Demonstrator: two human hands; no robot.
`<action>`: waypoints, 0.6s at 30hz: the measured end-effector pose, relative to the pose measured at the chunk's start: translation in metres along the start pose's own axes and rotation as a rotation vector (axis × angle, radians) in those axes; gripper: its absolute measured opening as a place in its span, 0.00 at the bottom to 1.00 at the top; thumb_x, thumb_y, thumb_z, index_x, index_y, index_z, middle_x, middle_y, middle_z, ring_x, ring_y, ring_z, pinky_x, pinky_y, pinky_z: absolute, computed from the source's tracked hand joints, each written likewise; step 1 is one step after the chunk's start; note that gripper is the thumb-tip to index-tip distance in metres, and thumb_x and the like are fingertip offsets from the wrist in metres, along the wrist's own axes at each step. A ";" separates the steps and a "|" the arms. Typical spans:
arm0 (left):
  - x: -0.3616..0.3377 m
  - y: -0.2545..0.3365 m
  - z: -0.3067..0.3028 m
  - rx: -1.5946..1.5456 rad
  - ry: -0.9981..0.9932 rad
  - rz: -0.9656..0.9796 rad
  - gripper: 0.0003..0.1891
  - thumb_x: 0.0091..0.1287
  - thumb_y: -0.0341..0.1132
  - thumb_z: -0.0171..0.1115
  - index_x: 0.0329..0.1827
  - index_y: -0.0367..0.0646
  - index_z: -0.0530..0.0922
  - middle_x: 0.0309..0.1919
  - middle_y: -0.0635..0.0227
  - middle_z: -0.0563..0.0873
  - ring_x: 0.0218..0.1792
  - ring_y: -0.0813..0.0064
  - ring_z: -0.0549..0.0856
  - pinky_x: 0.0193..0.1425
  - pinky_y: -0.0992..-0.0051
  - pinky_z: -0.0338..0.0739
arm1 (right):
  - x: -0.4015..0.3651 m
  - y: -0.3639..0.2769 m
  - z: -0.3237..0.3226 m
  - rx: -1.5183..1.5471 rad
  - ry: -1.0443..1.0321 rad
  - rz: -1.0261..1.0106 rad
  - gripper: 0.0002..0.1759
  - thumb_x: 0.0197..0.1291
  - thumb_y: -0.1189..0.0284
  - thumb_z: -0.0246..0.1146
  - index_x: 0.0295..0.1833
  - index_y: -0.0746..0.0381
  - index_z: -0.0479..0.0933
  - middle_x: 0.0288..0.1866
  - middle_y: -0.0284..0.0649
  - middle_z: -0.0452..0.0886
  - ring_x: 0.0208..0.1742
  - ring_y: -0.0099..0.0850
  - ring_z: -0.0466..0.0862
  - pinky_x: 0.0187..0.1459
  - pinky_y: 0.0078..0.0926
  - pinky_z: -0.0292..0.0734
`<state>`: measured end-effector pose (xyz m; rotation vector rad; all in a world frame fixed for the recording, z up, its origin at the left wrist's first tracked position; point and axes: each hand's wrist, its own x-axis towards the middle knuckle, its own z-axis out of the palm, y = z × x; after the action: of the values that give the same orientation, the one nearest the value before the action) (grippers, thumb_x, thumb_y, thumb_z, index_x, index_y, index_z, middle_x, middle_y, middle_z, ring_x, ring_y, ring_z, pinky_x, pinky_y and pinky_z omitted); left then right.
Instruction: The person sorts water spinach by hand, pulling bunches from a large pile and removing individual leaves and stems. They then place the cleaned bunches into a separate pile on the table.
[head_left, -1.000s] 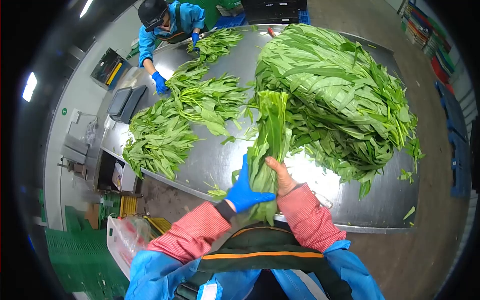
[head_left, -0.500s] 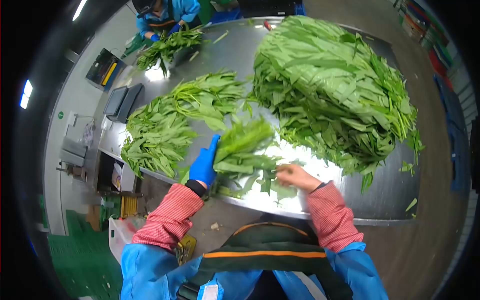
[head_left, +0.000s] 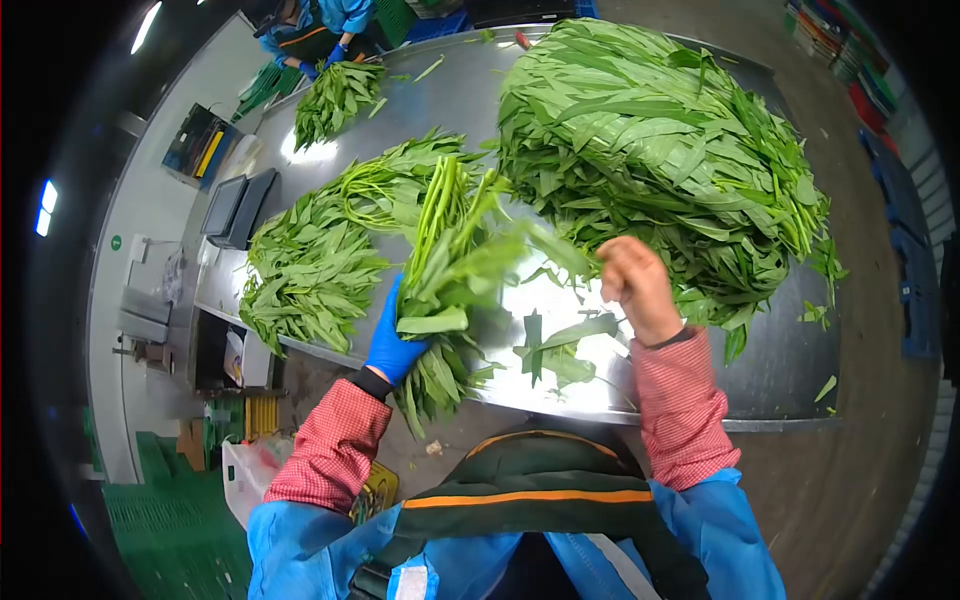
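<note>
My left hand (head_left: 396,340), in a blue glove, is closed around a bunch of water spinach (head_left: 432,270) with pale green stems pointing away from me and leaves hanging over the table's near edge. To its right, my bare right hand (head_left: 640,288) is raised above the table with its fingers curled together. A blurred leaf (head_left: 560,250) reaches from the bunch to near these fingers; whether they grip it I cannot make out. Loose leaves (head_left: 565,365) lie on the shiny metal table (head_left: 770,375) between my hands.
A big heap of the greens (head_left: 650,160) covers the right side. More bunches (head_left: 310,275) lie on the left, near grey trays (head_left: 240,210). Across the table, a co-worker's blue-gloved hands (head_left: 325,60) hold another bunch (head_left: 335,100). Green crates (head_left: 170,530) stand on the floor at left.
The bunch in my left hand has turned more upright, its stems now showing at the far end. My right hand has moved up and to the right. The co-worker's bunch now hangs downward.
</note>
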<state>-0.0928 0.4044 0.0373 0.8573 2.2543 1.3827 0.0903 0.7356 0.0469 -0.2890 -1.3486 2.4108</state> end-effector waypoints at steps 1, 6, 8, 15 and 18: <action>-0.002 0.002 -0.003 -0.024 0.000 -0.028 0.52 0.47 0.21 0.71 0.76 0.44 0.50 0.65 0.58 0.70 0.62 0.67 0.74 0.66 0.69 0.69 | 0.005 -0.004 -0.008 0.026 0.020 -0.014 0.13 0.67 0.67 0.58 0.50 0.65 0.75 0.26 0.32 0.73 0.26 0.21 0.75 0.30 0.18 0.72; -0.012 0.019 -0.004 0.019 -0.060 0.025 0.51 0.47 0.23 0.71 0.76 0.41 0.50 0.67 0.56 0.69 0.64 0.67 0.72 0.68 0.68 0.66 | 0.043 0.021 -0.024 -0.340 0.036 0.062 0.31 0.62 0.59 0.62 0.66 0.62 0.65 0.50 0.38 0.77 0.51 0.25 0.76 0.53 0.23 0.71; -0.013 0.035 0.002 0.202 -0.075 0.191 0.47 0.50 0.24 0.71 0.74 0.39 0.55 0.68 0.55 0.68 0.66 0.64 0.70 0.69 0.69 0.64 | 0.054 0.041 -0.014 -0.200 0.001 0.139 0.33 0.61 0.59 0.64 0.68 0.60 0.64 0.50 0.38 0.78 0.49 0.28 0.77 0.53 0.26 0.72; -0.009 0.052 -0.006 0.471 -0.097 0.371 0.40 0.54 0.25 0.68 0.72 0.43 0.62 0.57 0.53 0.76 0.54 0.55 0.78 0.60 0.68 0.71 | 0.022 0.040 0.031 -0.612 -0.304 -0.033 0.24 0.57 0.59 0.67 0.52 0.65 0.78 0.44 0.41 0.83 0.44 0.28 0.80 0.49 0.28 0.74; -0.014 0.041 -0.017 0.493 -0.085 0.273 0.40 0.54 0.26 0.68 0.72 0.44 0.61 0.55 0.52 0.76 0.54 0.54 0.78 0.59 0.67 0.72 | 0.005 -0.016 0.021 -0.191 0.042 0.055 0.13 0.59 0.62 0.64 0.42 0.60 0.78 0.24 0.29 0.75 0.23 0.18 0.71 0.27 0.18 0.68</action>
<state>-0.0796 0.3978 0.0811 1.3950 2.5215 0.8648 0.0818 0.7291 0.0716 -0.4297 -1.5731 2.3087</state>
